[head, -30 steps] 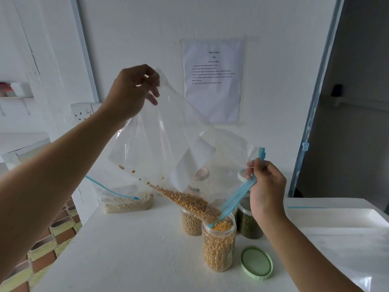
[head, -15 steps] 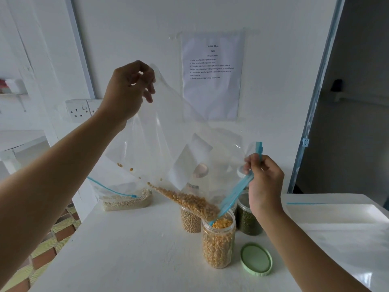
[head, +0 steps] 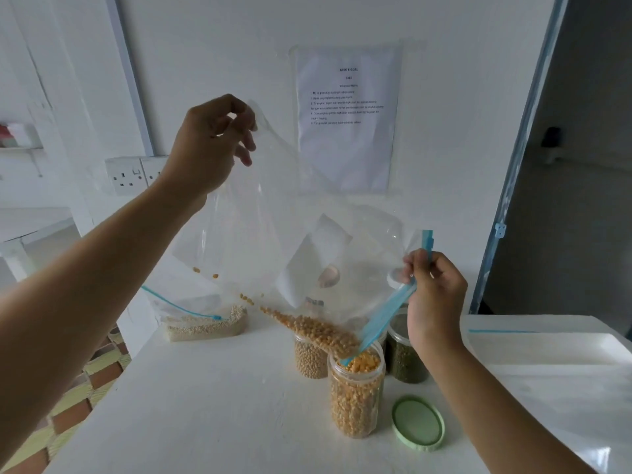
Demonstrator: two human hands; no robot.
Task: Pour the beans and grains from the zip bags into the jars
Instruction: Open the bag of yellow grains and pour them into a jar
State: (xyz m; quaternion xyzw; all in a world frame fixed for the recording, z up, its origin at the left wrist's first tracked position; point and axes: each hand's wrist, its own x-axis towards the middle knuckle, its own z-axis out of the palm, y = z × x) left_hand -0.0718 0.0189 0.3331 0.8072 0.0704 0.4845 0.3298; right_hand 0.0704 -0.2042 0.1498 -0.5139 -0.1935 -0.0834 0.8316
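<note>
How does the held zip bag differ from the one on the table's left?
The held bag is lifted and tilted, mouth open over the front jar; the left bag rests on the table. The held bag has few yellow beans left; the left bag holds pale grains. Both are clear with blue zips.

Single head-worn view — looks forward and down, close over the table (head: 205, 422).

1. I can't read the wall sheet (head: 347, 118); its print is too small.
2. The bag (head: 260, 234) covers the beige jar (head: 309, 362) top.
3. The right grip (head: 436, 302) hides part of the dark jar (head: 405, 357).
</note>
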